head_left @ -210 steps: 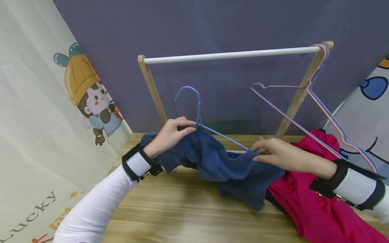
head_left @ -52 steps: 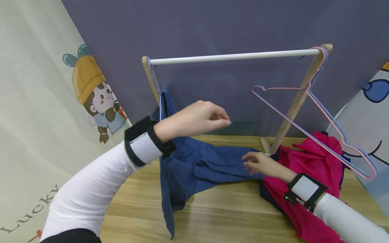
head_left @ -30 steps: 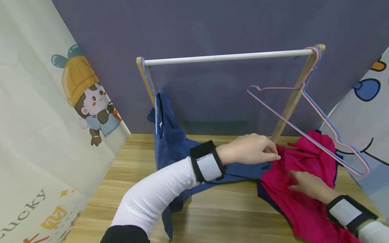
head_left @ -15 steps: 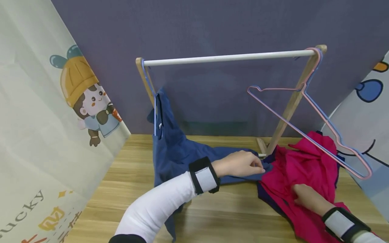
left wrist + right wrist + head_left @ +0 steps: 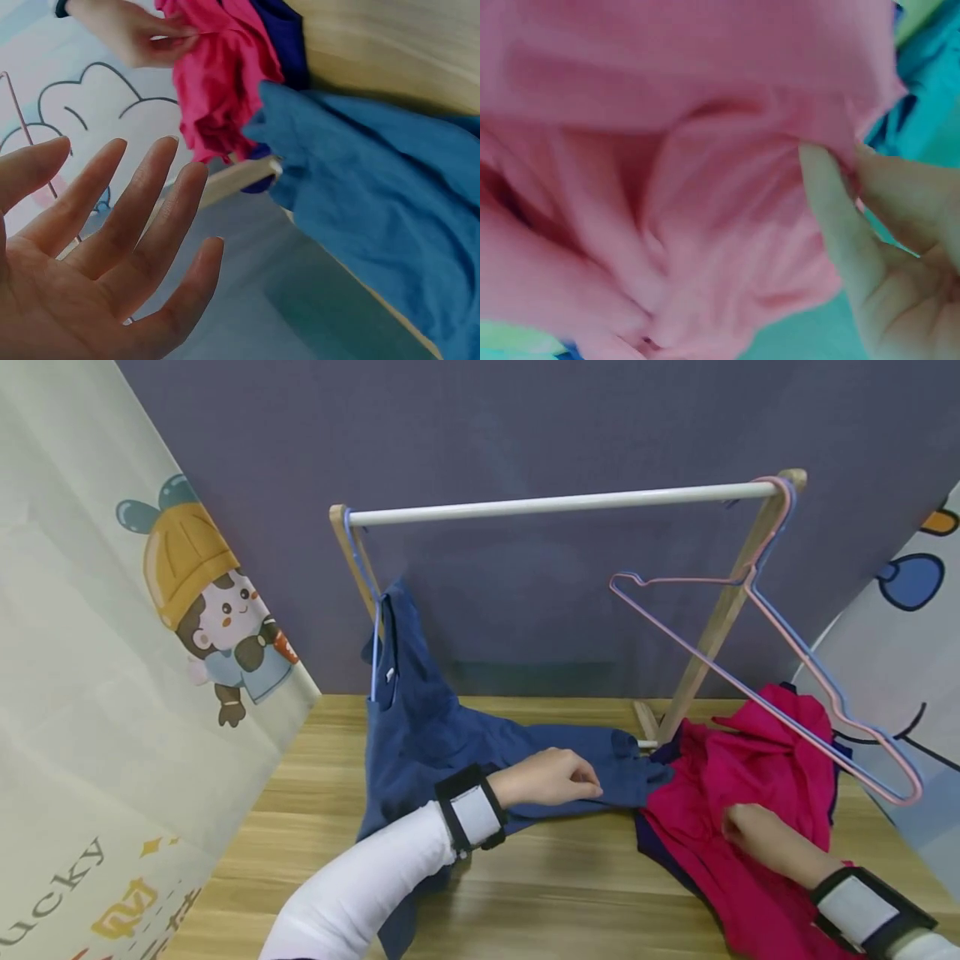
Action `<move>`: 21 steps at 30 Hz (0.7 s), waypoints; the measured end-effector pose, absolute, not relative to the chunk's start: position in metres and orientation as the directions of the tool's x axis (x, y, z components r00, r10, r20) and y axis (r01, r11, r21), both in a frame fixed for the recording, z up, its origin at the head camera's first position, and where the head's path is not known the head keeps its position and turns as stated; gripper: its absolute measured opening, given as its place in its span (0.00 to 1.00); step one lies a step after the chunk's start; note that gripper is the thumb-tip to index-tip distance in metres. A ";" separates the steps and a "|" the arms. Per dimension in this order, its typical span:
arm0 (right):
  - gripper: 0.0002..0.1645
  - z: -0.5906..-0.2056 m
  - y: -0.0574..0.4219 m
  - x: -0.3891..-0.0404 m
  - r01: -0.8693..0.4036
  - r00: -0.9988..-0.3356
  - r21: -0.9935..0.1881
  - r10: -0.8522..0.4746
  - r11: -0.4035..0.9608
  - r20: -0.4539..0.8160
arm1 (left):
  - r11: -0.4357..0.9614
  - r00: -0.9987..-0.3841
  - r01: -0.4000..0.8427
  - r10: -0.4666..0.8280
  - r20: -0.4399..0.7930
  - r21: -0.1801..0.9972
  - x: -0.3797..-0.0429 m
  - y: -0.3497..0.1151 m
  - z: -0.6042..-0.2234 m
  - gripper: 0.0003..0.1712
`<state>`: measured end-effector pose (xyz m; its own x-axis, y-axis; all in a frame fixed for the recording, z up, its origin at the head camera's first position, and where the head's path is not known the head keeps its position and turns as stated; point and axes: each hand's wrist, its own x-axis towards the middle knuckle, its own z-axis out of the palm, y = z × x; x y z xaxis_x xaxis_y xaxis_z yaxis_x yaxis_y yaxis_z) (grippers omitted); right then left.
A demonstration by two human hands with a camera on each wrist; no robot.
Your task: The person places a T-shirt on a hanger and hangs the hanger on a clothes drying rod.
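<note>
My right hand (image 5: 772,839) pinches a fold of the crumpled bright pink garment (image 5: 738,760) between thumb and fingers; the right wrist view shows the pinched cloth (image 5: 829,146) close up. My left hand (image 5: 551,778) is held over the blue garment (image 5: 420,727) in the head view. Its fingers are spread and loosely bent, with nothing in them, as the left wrist view shows of the palm (image 5: 97,277). The blue garment hangs from a blue hanger (image 5: 375,643) at the rack's left end, its lower part spread rightward over the wooden table.
The rack's white bar (image 5: 555,506) runs between wooden end posts. A pink and a blue hanger (image 5: 795,635) hang together at its right end, jutting above the pink garment. Dark navy cloth (image 5: 660,852) shows beneath the pink garment. Printed curtains (image 5: 75,652) stand at both sides.
Earlier, both hands held the blue garment at its hanger; now it hangs on the bar. My right hand has gone to the pink garment and pinches it. Lately my left hand drew back leftward.
</note>
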<state>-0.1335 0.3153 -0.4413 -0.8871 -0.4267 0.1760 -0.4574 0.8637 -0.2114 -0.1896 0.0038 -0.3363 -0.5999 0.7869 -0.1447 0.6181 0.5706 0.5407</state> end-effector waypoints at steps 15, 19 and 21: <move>0.02 -0.370 0.295 -0.133 -0.368 -0.912 -0.364 -0.255 0.856 0.322 | 0.602 -0.646 0.554 0.747 -0.160 0.575 -0.198 -0.028 -0.345 0.13; 0.03 -0.362 0.289 -0.132 -0.361 -0.910 -0.402 -0.225 0.842 0.347 | 0.596 -0.644 0.548 0.748 -0.158 0.587 -0.198 -0.030 -0.346 0.13; 0.04 -0.356 0.285 -0.132 -0.373 -0.899 -0.405 -0.218 0.835 0.380 | 0.594 -0.644 0.545 0.748 -0.158 0.591 -0.198 -0.030 -0.346 0.13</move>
